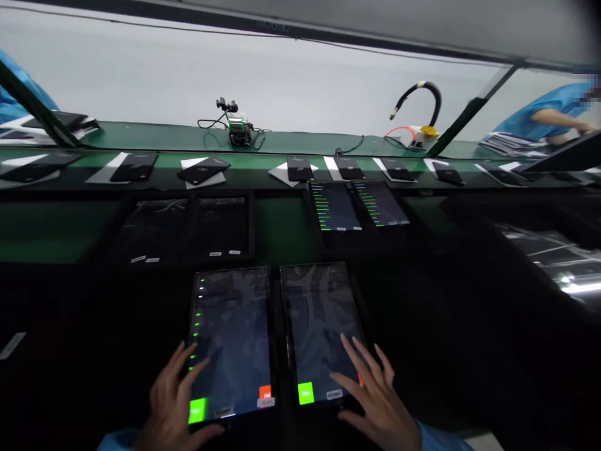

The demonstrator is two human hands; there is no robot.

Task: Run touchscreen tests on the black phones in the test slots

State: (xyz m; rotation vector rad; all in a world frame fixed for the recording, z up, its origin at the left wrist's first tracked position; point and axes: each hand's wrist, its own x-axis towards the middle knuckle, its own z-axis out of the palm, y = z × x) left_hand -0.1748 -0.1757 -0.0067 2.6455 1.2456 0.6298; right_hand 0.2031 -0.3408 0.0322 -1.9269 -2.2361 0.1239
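Two dark tablets [232,341] [322,332] lie side by side, screens lit; left hand [171,401] and right hand [378,394] rest spread open on them.

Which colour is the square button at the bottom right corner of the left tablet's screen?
Orange-red button on the left tablet, seen in the head view.

Under left hand [171,404], glossy glass tablet [231,341], faint reflections across dark screen. Under right hand [375,391], second tablet [322,332], same slick glass sheen. Beyond both hands, matt green belt [282,141] carrying matt black phones [203,169] on white paper sheets [282,174]. Far right of right hand, shiny reflective trays [554,257].
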